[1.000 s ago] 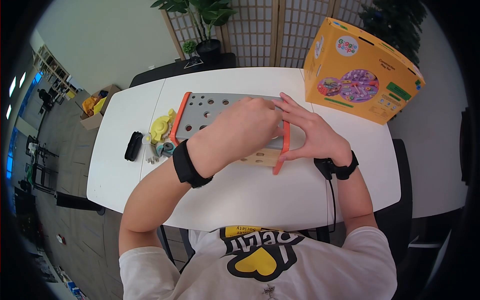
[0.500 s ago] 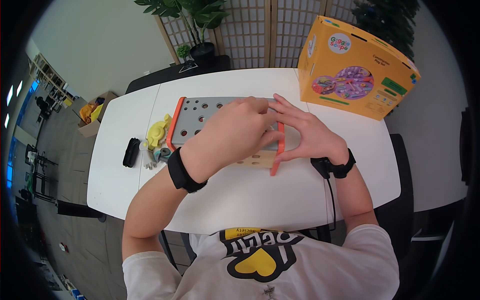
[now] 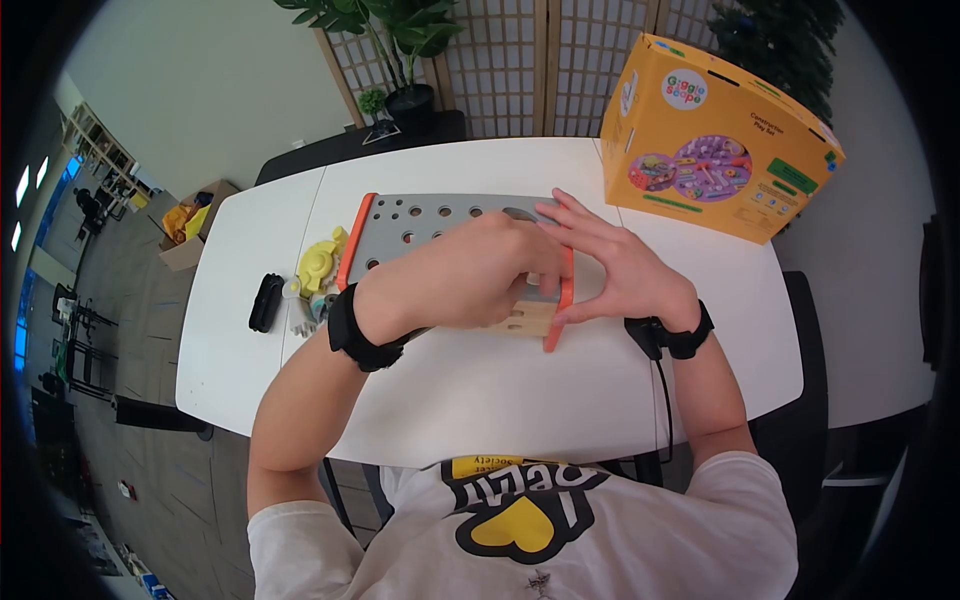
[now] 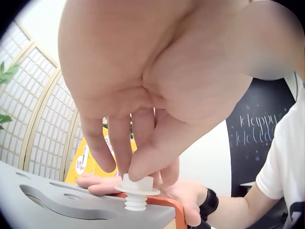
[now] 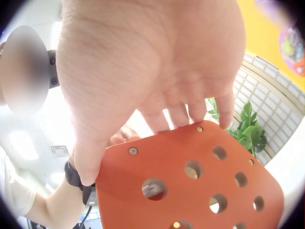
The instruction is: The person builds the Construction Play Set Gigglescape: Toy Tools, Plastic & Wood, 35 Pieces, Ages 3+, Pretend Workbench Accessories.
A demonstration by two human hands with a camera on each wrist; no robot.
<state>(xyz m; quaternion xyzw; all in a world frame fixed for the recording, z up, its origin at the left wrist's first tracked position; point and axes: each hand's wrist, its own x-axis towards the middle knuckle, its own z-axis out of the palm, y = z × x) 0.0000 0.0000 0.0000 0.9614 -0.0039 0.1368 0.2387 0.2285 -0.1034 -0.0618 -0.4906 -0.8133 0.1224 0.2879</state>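
Observation:
In the left wrist view, my left hand [image 4: 157, 81] pinches the head of a white threaded screw [image 4: 137, 195] that stands upright at the grey top [image 4: 57, 202], near the orange edge. Part of the screw's thread shows above the surface. The head view has the same left hand [image 3: 465, 270] over the right part of the grey perforated bench [image 3: 400, 220]. My right hand [image 3: 635, 275] steadies the bench's right end with spread fingers. Seen from the right wrist, the orange end panel [image 5: 181, 157] has round holes, and the right hand [image 5: 157, 62] rests along its upper edge.
Yellow pieces [image 3: 318, 262] and small grey parts lie left of the bench, beside a black case [image 3: 266, 303]. A large orange-yellow box [image 3: 720, 140] stands at the back right of the white table [image 3: 500, 400]. A black cable [image 3: 663, 400] hangs from the right wrist.
My left hand has turned at the wrist, and its fingers have shifted over the bench's right end. The right hand keeps its place on the bench. The head view has moved slightly.

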